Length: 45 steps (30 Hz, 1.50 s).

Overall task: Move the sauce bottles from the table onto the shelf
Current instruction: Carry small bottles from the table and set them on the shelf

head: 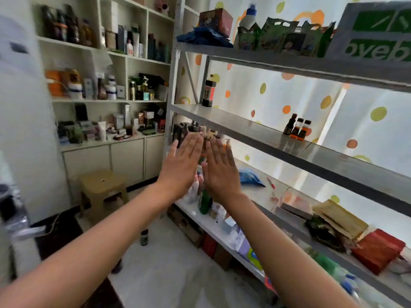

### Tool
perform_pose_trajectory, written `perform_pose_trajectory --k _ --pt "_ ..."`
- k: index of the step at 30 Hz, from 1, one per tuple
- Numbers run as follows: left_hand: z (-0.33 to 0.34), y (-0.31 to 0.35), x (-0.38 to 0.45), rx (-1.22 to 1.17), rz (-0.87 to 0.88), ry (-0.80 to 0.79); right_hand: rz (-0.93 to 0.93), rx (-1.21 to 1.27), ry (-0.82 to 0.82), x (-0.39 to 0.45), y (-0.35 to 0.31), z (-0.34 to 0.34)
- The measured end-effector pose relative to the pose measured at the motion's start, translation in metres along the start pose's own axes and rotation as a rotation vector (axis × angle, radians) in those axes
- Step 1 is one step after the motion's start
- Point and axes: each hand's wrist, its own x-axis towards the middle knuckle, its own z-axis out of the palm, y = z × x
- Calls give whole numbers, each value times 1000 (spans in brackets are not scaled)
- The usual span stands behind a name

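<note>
Both hands were raised before the metal shelf [255,130], empty. The left hand [181,165] and right hand [221,168] had straight fingers, palms nearly together. 3 small sauce bottles [297,127] and 1 tall bottle [209,91] stood upright on that shelf, well apart.

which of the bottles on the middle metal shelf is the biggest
The tall dark bottle with the red label, standing alone at the shelf's left end. The three small bottles clustered further right are much shorter.

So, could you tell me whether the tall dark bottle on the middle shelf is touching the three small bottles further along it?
Apart. The head view shows the tall dark bottle at the shelf's far end, with a long bare stretch of middle shelf before the three small bottles.
</note>
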Motion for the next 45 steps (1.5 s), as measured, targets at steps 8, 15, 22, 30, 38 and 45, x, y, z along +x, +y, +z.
perform_pose_trajectory --k 8,15,22,30,38,45 --pt "27 -60 -92 39 -254 -98 -183 226 -122 -9 -89 36" --pt "55 -100 -196 64 -492 -181 -248 408 -212 -44 -181 72" --pt "53 -115 -313 -38 -827 -129 -389 588 -334 -100 -287 81" --pt "62 -120 -441 -87 -1182 -75 -655 744 -486 -168 -398 74" --pt "59 -150 -536 -130 -1500 59 -881 861 -631 -202 -498 61" --pt "57 -197 -593 -250 -1753 463 -847 920 -1082 -209 -581 71"
